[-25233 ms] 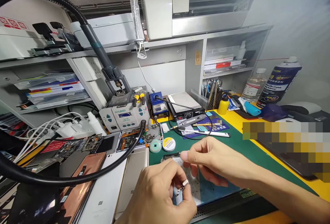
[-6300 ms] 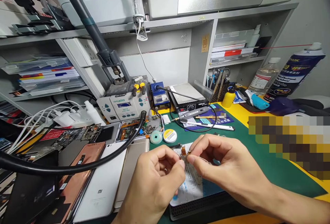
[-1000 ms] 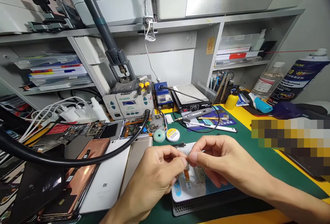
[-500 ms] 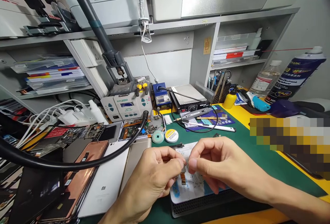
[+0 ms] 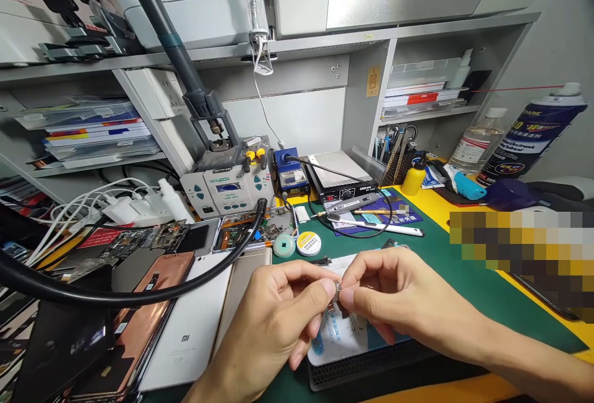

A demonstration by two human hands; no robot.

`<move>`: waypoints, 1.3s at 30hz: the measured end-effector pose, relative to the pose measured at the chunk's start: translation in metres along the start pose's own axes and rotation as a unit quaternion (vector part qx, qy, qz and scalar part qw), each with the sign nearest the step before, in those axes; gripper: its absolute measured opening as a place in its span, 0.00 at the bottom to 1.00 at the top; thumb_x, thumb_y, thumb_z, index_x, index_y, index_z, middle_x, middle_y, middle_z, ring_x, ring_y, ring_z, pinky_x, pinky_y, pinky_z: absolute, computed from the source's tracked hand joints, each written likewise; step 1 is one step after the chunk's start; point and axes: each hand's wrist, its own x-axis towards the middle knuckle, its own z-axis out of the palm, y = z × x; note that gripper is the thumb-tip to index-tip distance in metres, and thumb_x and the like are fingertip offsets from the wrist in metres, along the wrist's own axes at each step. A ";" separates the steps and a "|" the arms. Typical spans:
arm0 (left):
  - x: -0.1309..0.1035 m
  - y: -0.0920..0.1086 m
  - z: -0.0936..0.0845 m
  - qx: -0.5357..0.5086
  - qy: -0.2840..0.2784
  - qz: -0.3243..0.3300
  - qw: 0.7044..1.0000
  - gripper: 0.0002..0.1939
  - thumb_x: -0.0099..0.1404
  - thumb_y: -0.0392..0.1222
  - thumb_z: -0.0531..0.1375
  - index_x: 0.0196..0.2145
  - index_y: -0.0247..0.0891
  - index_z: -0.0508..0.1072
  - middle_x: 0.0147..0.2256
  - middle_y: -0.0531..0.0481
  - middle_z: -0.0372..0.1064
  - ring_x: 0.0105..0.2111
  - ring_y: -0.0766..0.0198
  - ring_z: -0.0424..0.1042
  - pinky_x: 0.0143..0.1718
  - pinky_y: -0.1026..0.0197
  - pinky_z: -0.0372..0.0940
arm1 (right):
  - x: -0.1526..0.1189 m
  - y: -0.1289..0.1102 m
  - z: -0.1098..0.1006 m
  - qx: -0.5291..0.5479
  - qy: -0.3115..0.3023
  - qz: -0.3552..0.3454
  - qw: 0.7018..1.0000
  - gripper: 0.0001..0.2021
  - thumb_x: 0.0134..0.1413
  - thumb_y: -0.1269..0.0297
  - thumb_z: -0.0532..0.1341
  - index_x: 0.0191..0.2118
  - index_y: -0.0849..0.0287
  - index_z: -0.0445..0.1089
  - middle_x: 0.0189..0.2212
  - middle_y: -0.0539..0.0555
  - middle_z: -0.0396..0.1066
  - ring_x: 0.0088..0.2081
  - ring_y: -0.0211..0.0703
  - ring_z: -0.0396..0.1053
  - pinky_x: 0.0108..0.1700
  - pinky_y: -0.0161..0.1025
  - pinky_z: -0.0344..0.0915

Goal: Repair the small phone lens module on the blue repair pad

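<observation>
My left hand pinches a small silvery part between thumb and forefinger. From the right, my right hand closes its thumb and forefinger on the same part, so the fingertips of both hands nearly meet. The part is tiny and mostly covered by the fingers, and its exact kind does not show. A brownish bit like flex cable shows just below it. Under the hands lies a white and blue printed sheet on a dark perforated plate.
Several phones lie at left, among them a white phone. A black hose arcs over them from the hot air station. Round tins, including a yellow-lidded one, and a white brush lie on the green mat.
My hands have come together, closing the gap between their fingertips. The silvery part now shows between them. The brown flex piece has risen slightly towards the fingers.
</observation>
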 end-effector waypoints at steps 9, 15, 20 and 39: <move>0.000 0.001 0.009 0.100 0.081 0.077 0.989 0.12 0.61 0.44 0.62 0.36 0.34 0.79 0.27 0.50 0.69 0.24 0.69 0.63 0.20 0.69 0.54 | 0.001 0.001 -0.002 -0.029 0.011 0.012 0.999 0.11 0.56 0.60 0.65 0.31 0.64 0.74 0.23 0.49 0.66 0.19 0.30 0.57 0.20 0.28 0.56; 0.000 0.000 0.009 0.127 0.090 0.082 0.984 0.10 0.59 0.43 0.61 0.34 0.35 0.79 0.30 0.47 0.71 0.32 0.60 0.71 0.27 0.66 0.63 | 0.002 0.000 -0.002 -0.028 0.012 0.018 0.999 0.11 0.56 0.60 0.64 0.30 0.64 0.73 0.23 0.49 0.66 0.20 0.30 0.57 0.20 0.28 0.55; 0.001 0.001 0.010 0.125 0.084 0.091 0.984 0.09 0.59 0.42 0.61 0.33 0.35 0.79 0.30 0.48 0.72 0.30 0.61 0.71 0.29 0.65 0.65 | 0.003 -0.002 -0.003 -0.019 0.007 0.016 1.000 0.09 0.55 0.64 0.64 0.28 0.65 0.73 0.20 0.48 0.64 0.19 0.30 0.57 0.20 0.27 0.55; -0.001 0.003 0.011 0.088 0.085 0.074 0.990 0.10 0.61 0.43 0.61 0.34 0.34 0.80 0.20 0.55 0.63 0.17 0.73 0.58 0.16 0.69 0.53 | 0.004 -0.001 -0.002 0.002 0.009 0.023 1.000 0.08 0.53 0.67 0.63 0.26 0.64 0.73 0.18 0.46 0.64 0.17 0.28 0.56 0.19 0.27 0.53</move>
